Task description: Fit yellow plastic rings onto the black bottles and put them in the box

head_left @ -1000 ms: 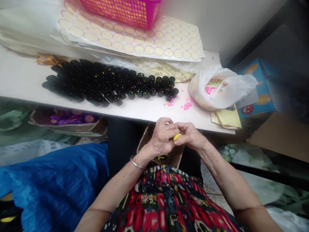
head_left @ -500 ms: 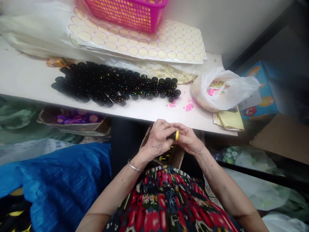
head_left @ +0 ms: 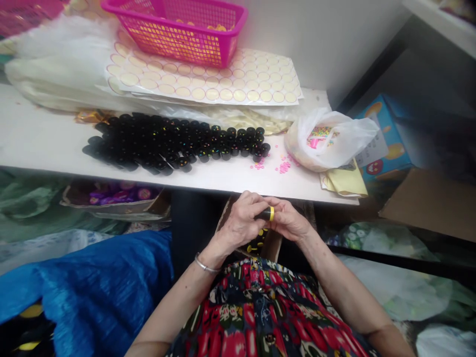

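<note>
Between my two hands, just below the table's front edge, is a small black cylinder with a yellow end [head_left: 265, 213]. My left hand [head_left: 243, 215] is wrapped round its black body. The fingers of my right hand [head_left: 288, 218] close on the yellow end. Under my hands is a cardboard box [head_left: 274, 244] holding several black pieces with yellow ends [head_left: 256, 243]. On the table, many black cylinders [head_left: 167, 141] stand packed in a long cluster, some with coloured bits on top. Small pink pieces [head_left: 284, 167] lie loose to the right of them.
A white plastic bag [head_left: 345, 148] of coloured bits sits at the table's right. Behind are sticker sheets [head_left: 211, 94] under a pink basket [head_left: 186, 47]. A blue box [head_left: 390, 134] is far right. Below left are a box of purple packets [head_left: 122, 193] and blue sheeting [head_left: 111, 277].
The view has tilted up slightly, showing more of the pink basket. Both hands keep their hold on the black cylinder, and more of its black body now shows.
</note>
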A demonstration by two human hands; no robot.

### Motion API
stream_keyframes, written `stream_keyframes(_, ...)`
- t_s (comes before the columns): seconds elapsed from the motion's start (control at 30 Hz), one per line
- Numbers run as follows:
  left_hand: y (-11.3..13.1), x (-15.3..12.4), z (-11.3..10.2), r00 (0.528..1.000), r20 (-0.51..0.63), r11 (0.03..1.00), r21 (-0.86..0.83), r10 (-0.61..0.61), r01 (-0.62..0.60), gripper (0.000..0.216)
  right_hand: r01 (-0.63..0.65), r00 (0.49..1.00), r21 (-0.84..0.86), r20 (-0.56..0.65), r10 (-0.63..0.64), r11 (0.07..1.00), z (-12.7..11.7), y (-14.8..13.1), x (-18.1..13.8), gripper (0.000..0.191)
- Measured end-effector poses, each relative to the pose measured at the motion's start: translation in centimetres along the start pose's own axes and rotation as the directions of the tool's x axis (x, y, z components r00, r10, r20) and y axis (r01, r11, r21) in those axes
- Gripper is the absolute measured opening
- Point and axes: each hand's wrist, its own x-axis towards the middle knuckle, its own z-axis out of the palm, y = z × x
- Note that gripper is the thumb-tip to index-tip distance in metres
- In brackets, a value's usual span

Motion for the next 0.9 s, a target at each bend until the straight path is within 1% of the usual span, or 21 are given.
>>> stream_keyframes(0.1,0.1,-0.2,0.3,0.999,0.027,0.999,0.003,0.034,-0.034,0.022,0.015,1.0,-0.003,0.019,-0.015,1.0,0.2,0.4,0.1,0.054)
stream_keyframes(0.2,-0.1,-0.3,0.5,0.997,0.033,0.997,0.032,0.067,-0.068,0.019,0.06,0.997,-0.04,-0.043,-0.062,0.997,0.5,1.0,0.5,0.049)
stream_keyframes(0.3,-0.6,-0.2,0.2,1.0,-0.004,0.998,0.045,0.031,-0.031,0.019,0.073,0.993,-0.055,-0.09,-0.078,0.996,1.0,1.3,1.1,0.043)
stream_keyframes(0.4,-0.7,0.2,-0.1,0.993,-0.113,0.996,0.082,-0.031,0.041,0.025,0.121,0.985,-0.096,-0.114,-0.132,0.988,1.7,1.0,1.3,0.042)
stream_keyframes(0.47,-0.5,0.4,-0.3,0.977,-0.205,0.989,0.122,-0.059,0.085,0.029,0.189,0.964,-0.149,-0.158,-0.212,0.971,2.1,0.7,1.2,0.042)
stream_keyframes(0.53,-0.1,0.5,-0.5,0.967,-0.242,0.987,0.119,-0.08,0.111,0.031,0.249,0.941,-0.203,-0.183,-0.286,0.947,2.4,0.4,0.8,0.04)
stream_keyframes(0.57,0.1,0.5,-0.6,0.967,-0.238,0.99,0.085,-0.092,0.115,0.032,0.274,0.93,-0.227,-0.183,-0.318,0.934,2.4,0.3,0.6,0.038)
stream_keyframes(0.63,0.5,0.5,-0.8,0.969,-0.206,0.991,-0.04,-0.135,0.13,0.034,0.326,0.909,-0.274,-0.174,-0.38,0.905,2.5,0.2,0.1,0.037)
stream_keyframes(0.73,1.0,0.3,-1.3,0.969,-0.15,0.964,-0.214,-0.195,0.161,0.03,0.371,0.882,-0.343,-0.16,-0.443,0.863,2.4,0.0,-0.7,0.038)
stream_keyframes(0.8,1.3,0.0,-1.5,0.973,-0.137,0.959,-0.241,-0.187,0.15,0.026,0.392,0.864,-0.406,-0.145,-0.482,0.825,2.4,-0.1,-1.2,0.036)
stream_keyframes(0.9,1.9,-0.4,-1.8,0.976,-0.193,0.984,-0.163,-0.105,0.074,0.022,0.456,0.802,-0.538,-0.098,-0.59,0.709,2.6,-0.2,-1.8,0.032)
